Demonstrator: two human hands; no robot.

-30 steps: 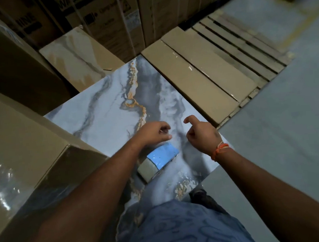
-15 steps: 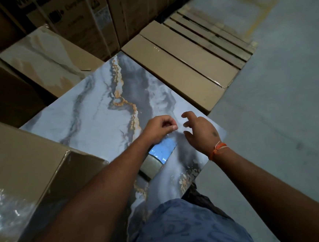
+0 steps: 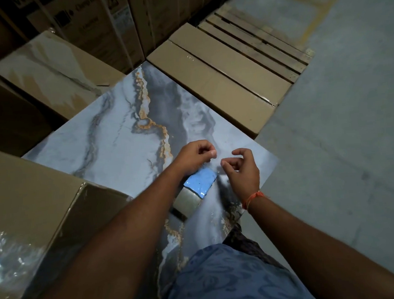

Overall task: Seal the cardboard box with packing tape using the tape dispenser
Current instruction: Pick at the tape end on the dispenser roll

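A tape dispenser (image 3: 200, 185) with a blue body and a roll of clear-brown tape (image 3: 186, 201) lies on a marble-print box top (image 3: 110, 142), just under my left wrist. My left hand (image 3: 195, 155) hovers above it with thumb and forefinger pinched together. A few centimetres to the right, my right hand (image 3: 241, 169) has its forefinger and thumb pinched and the other fingers curled. A faint strip of clear tape seems to stretch between the two pinches. An orange thread circles my right wrist.
A large brown carton (image 3: 24, 210) with glossy tape stands at the left. Flat cartons (image 3: 218, 76) lie beyond on a wooden pallet (image 3: 260, 38). Tall printed cartons (image 3: 101, 22) line the back. Grey concrete floor (image 3: 345, 126) is on the right.
Both hands drew closer together above the dispenser. My right hand went from a pointing forefinger to a pinch. The camera tilted, shifting the scene slightly.
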